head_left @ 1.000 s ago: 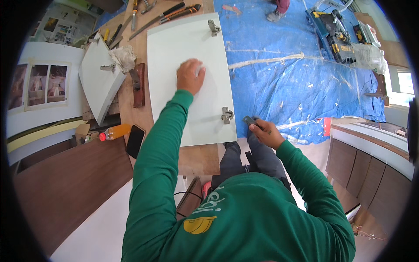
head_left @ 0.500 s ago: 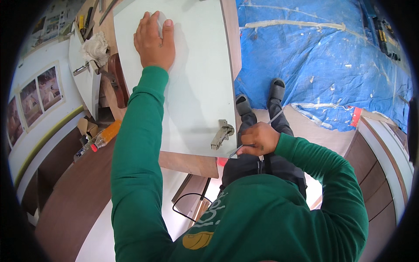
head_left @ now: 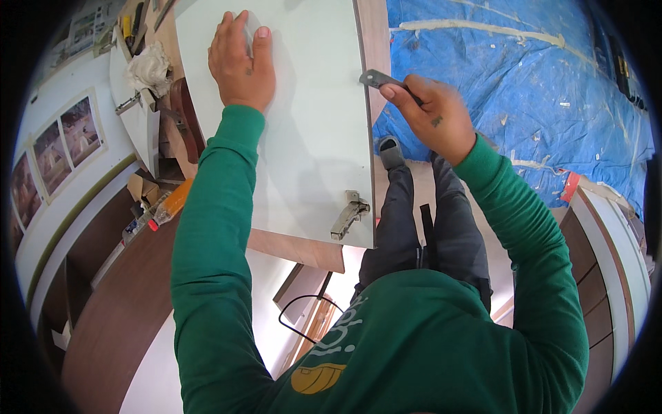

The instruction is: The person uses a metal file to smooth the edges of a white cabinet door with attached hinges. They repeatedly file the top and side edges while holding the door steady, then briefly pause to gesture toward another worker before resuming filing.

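My left hand (head_left: 243, 72) lies flat on a white cabinet door panel (head_left: 307, 131), its fingers stretched out and thumb apart. Closed around a flat grey hand tool (head_left: 376, 79) is my right hand (head_left: 441, 119), just off the panel's right edge. The tool's wide end shows a small hole and reaches that edge; its exact kind is unclear, and the rest is hidden in my fingers. A metal cabinet hinge (head_left: 351, 215) is fixed near the panel's close right corner, with its arm swung out.
The panel rests on a wooden surface (head_left: 296, 250). A bottle of orange liquid (head_left: 172, 203), a crumpled white cloth (head_left: 148, 70) and hand tools lie to the left. A blue tarp (head_left: 503, 90) covers the floor at right. My legs stand beside the panel.
My right hand has moved from the panel's close corner forward along its right edge, carrying the grey tool. My left hand stays flat in about the same place.
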